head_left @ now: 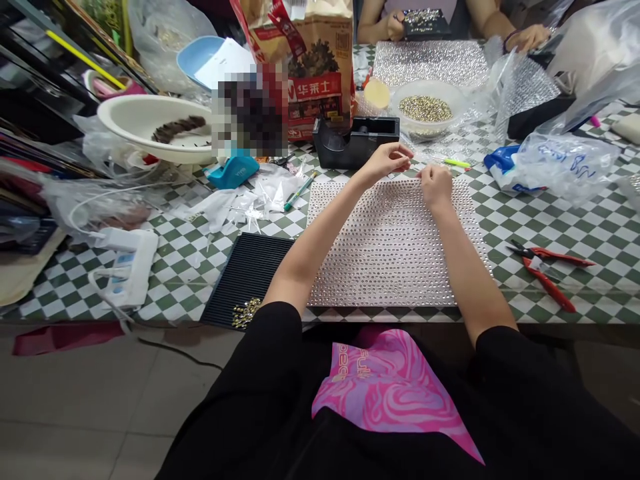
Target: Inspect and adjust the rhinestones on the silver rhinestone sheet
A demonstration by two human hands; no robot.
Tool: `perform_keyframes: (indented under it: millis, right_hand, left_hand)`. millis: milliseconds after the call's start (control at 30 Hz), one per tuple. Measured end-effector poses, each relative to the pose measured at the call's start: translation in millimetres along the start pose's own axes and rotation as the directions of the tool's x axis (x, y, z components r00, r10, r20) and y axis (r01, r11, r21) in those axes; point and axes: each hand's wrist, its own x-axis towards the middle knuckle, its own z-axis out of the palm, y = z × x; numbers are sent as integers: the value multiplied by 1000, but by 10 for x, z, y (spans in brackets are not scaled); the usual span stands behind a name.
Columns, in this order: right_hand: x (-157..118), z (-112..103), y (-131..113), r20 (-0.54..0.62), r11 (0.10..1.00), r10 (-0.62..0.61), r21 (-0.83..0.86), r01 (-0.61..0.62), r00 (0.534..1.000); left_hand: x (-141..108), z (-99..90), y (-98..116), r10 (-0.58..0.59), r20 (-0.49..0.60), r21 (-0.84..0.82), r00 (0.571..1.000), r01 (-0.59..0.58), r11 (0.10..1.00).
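Hands at the far edge of our rhinestone sheet: left hand half open, just above it, right hand curled against it; we can't tell if either pinches something small. Sheet lies flat on the checked tabletop. Tape dispenser and bowl of gold studs sit beyond, black ribbed mat left, red-handled snips right.
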Motion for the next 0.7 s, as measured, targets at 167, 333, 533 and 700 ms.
perform_keyframes:
  millis: [167,333,533,700]
  right_hand:
    - [-31,-45,-30,10,998,-51,-32,52,999]
    - [-35,-76,-30,58,999,-2,-51,5,998]
    - [-5,-95,-58,75,998,41,53,-45,996]
    - [73,-346,-235,10,982,66,176,-67,998]
  left_hand:
    - [-54,27,-142,29,-99,97,995,-20,995]
    - [-52,118,-285,46,-143,136,989,-27,990]
    - [-40,197,-338,83,-169,217,982,-45,975]
    - [-181,176,-227,148,-103,270,984,-116,956]
